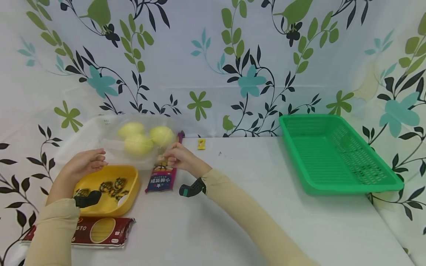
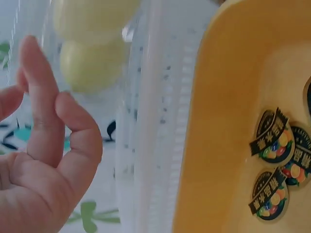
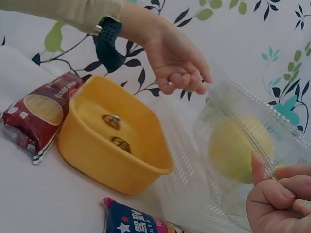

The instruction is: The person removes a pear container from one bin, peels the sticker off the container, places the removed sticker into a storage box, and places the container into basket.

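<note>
In the head view, a clear plastic clamshell box [image 1: 110, 138] with several pale yellow-green round fruits [image 1: 138, 144] is at the back left, over a white slatted basket [image 1: 78, 142]. My right hand [image 1: 179, 159] pinches the box's right edge; the right wrist view shows its thumb and fingers on the clear rim [image 3: 243, 133]. Near the box's left end is my left hand [image 1: 84, 162], fingers loosely bent and nothing seen between them. Whether its fingertips touch the plastic I cannot tell. Below that hand stands a yellow tub [image 1: 133, 184] with several dark round stickers [image 2: 272, 138] in it.
A red-brown biscuit packet [image 1: 103, 232] lies in front of the tub. A purple-and-blue snack bag [image 1: 161, 179] is under my right hand. Farther back lies a small yellow sachet [image 1: 201, 144]. A green basket [image 1: 309, 177] stands at the right. Patterned cloth hangs behind.
</note>
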`<state>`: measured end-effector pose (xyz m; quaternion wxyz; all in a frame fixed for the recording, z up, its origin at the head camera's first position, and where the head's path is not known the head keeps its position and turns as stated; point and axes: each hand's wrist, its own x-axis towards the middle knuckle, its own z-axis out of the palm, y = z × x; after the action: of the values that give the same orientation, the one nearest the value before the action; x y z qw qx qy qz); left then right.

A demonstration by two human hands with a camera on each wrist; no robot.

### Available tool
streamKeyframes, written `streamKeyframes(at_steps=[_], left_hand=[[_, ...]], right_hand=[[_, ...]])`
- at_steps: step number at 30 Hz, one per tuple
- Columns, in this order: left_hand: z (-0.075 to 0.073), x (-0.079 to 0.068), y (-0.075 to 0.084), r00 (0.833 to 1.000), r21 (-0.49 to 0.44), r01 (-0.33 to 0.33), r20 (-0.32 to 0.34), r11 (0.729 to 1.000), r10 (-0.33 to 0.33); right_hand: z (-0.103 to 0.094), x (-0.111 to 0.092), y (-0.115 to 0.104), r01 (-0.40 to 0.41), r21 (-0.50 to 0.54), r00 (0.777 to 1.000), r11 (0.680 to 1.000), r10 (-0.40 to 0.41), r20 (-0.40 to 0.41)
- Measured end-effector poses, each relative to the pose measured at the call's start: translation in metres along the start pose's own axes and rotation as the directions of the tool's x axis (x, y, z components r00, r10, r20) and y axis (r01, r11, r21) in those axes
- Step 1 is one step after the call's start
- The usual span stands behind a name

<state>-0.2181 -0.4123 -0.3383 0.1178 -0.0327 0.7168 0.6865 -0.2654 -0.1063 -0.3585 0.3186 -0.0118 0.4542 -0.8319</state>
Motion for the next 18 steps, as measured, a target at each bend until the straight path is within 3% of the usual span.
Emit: streamKeyframes(at_steps=[2, 4, 7, 9, 14, 18], left_hand=[[0.012, 0.003, 0.001, 0.999, 0.074, -0.005, 0.032, 0.997, 0.002], [0.025, 0.006, 0.002, 1.000, 0.055, 0.001, 0.016, 0.998, -0.002], [0.042, 0.012, 0.002, 0.998, -0.106, 0.009, -0.058, 0.994, -0.016], [0.049, 0.015, 0.004, 0.991, -0.242, -0.006, -0.134, 0.970, -0.027], [0.051, 0.024, 0.013, 0.973, -0.391, -0.052, -0.225, 0.919, -0.041], [0.039, 0.032, 0.010, 0.954, -0.520, -0.024, -0.267, 0.854, -0.135]], right_hand=[[0.002, 0.004, -0.005, -0.003, -0.001, 1.000, 1.000, 0.003, -0.017], [0.004, 0.007, -0.008, -0.003, 0.002, 1.000, 1.000, 0.003, -0.024], [0.005, 0.011, -0.013, 0.001, -0.009, 0.999, 1.000, -0.001, -0.034], [0.005, 0.013, -0.015, 0.003, -0.019, 0.999, 1.000, -0.003, -0.039], [0.009, 0.028, -0.016, 0.048, -0.069, 0.996, 0.996, -0.053, -0.071], [0.016, 0.044, -0.009, 0.076, -0.122, 0.993, 0.990, -0.087, -0.082]])
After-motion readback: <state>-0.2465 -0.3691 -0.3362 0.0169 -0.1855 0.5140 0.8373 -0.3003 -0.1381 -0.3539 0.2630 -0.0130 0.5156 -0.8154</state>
